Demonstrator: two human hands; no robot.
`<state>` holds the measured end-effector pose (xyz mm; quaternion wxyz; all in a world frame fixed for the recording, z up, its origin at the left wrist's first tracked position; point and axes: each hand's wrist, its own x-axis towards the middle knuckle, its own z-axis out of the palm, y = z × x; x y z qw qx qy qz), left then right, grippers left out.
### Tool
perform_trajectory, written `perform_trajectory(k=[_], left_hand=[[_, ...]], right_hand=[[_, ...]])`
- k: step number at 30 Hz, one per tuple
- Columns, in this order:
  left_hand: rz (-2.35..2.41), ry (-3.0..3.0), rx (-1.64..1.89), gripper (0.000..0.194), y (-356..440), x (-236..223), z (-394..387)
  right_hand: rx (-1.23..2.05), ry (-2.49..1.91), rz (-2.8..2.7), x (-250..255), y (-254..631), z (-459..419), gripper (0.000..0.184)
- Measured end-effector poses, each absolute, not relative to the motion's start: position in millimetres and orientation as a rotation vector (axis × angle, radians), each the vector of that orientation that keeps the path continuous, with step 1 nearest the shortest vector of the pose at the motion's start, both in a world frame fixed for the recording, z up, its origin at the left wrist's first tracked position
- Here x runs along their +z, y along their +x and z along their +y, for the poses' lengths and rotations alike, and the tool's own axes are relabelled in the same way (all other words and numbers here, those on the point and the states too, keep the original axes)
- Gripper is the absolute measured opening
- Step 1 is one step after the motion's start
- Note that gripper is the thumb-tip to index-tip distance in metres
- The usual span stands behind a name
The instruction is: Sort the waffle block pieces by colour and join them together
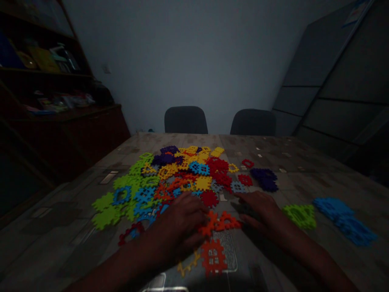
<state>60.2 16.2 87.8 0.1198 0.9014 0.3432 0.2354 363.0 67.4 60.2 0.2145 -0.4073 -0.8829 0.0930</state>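
A heap of flat, interlocking plastic tiles in green, blue, yellow, red, purple and orange covers the middle of the patterned table. My left hand rests at the heap's near edge, its fingers on an orange tile. My right hand lies palm down beside it, touching joined orange tiles. Another orange tile lies on the table just below the hands, with a thin yellow piece beside it.
Sorted groups lie to the right: green tiles, blue tiles and purple tiles. Two dark chairs stand at the table's far side. A dark shelf unit fills the left; grey cabinets stand at the right.
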Motion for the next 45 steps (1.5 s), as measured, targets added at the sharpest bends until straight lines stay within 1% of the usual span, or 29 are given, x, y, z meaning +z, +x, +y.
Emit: perform_trajectory(k=[4, 7, 12, 13, 17, 19, 22, 26, 29, 33, 37, 40, 43, 45], left_hand=[[0.915, 2.573, 0.565, 0.008, 74, 85, 5], [0.842, 2.574, 0.536, 0.01, 75, 84, 5], [0.785, 2.58, 0.477, 0.007, 73, 82, 5], [0.786, 2.578, 0.46, 0.008, 72, 81, 5], [0.808, 2.538, 0.455, 0.025, 71, 81, 5], [0.835, 2.511, 0.488, 0.024, 71, 83, 4], [0.925, 2.498, 0.477, 0.013, 75, 87, 2], [1.099, 2.515, 0.349, 0.025, 81, 85, -2], [1.164, 2.505, 0.284, 0.032, 83, 82, -3], [1.131, 2.491, 0.303, 0.036, 81, 83, -4], [1.157, 2.391, 0.333, 0.03, 76, 89, -4], [1.034, 2.368, 0.346, 0.033, 73, 86, -4], [0.825, 2.38, 0.388, 0.04, 73, 79, -2], [0.745, 2.37, 0.417, 0.041, 73, 78, 0]], right_hand=[[0.261, -1.094, -2.453, 59, 363, 67, 0.057], [0.282, -1.077, -2.444, 59, 364, 67, 0.057], [0.304, -1.076, -2.461, 60, 364, 67, 0.058], [0.299, -1.076, -2.467, 59, 364, 67, 0.059], [0.278, -1.074, -2.459, 57, 365, 66, 0.057], [0.284, -1.075, -2.456, 57, 364, 66, 0.057], [0.29, -1.08, -2.453, 58, 364, 65, 0.056], [0.295, -1.08, -2.458, 57, 364, 65, 0.055], [0.285, -1.077, -2.482, 54, 366, 68, 0.052], [0.264, -1.078, -2.476, 56, 363, 69, 0.046], [0.378, -0.994, -2.435, 71, 355, 63, 0.036], [0.44, -0.927, -2.422, 81, 351, 60, 0.029], [0.392, -0.916, -2.408, 82, 352, 61, 0.031], [0.368, -0.93, -2.409, 79, 354, 62, 0.033]])
